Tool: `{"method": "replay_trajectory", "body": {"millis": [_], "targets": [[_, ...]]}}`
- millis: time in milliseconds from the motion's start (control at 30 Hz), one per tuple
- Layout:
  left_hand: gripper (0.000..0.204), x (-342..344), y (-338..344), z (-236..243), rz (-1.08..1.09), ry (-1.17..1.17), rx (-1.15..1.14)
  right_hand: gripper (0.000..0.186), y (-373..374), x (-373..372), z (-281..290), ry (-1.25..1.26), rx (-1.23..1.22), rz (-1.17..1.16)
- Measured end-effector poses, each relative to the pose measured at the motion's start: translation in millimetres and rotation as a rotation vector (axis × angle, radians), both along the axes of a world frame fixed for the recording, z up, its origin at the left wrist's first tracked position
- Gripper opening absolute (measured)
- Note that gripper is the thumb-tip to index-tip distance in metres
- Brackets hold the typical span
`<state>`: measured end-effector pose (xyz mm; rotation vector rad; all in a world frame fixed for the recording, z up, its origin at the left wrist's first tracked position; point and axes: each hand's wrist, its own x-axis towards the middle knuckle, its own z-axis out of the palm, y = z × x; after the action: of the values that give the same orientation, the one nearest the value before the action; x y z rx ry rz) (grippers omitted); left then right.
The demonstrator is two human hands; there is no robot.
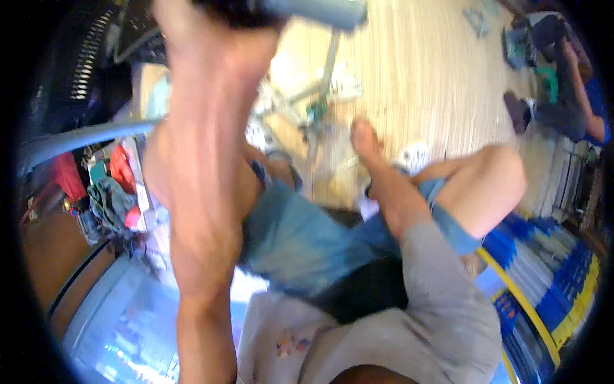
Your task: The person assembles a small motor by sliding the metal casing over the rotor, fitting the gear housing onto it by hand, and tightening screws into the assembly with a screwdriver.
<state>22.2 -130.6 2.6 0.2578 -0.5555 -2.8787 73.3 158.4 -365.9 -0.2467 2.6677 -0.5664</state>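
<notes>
My left arm reaches up through the picture, with my left hand (220, 41) at the top edge. It is closed around a dark thing with a grey cylindrical end (320, 11), cut off by the edge and blurred. Lower and to the right, my right hand (366, 137) hangs between my knees over the floor. Its fingers are smeared, and I cannot tell whether anything is in them. On the floor left of it lie thin metal strips (329, 64) and a small green piece (316, 111).
A bluish-grey tube (96, 137) curves along the left, above a pile of red and green cloths (115, 185). At the far right a person in a blue sleeve (597, 128) sits near a green curved thing (549, 84). Blue and yellow racks (543, 269) stand lower right.
</notes>
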Motion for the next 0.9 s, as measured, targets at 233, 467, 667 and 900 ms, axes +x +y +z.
{"method": "replay_trajectory", "body": {"millis": [233,467,667,900], "targets": [[0.059,-4.3,34.3,18.3,0.174,-0.227,0.216,0.018,-4.4,-21.9,6.9,0.034,-0.026,0.043],[0.070,-12.5,32.4,25.2,0.186,-0.208,0.346,0.020,-66.1,-130.3,161.7,0.437,-0.586,-0.452],[0.076,-15.8,36.7,18.2,0.096,-0.189,0.434,0.013,-80.2,-148.6,407.0,0.681,-1.142,-0.148],[0.073,-15.2,60.6,17.3,0.066,-0.282,0.311,0.020,-71.3,-84.5,449.4,0.967,-0.731,0.616]]}}
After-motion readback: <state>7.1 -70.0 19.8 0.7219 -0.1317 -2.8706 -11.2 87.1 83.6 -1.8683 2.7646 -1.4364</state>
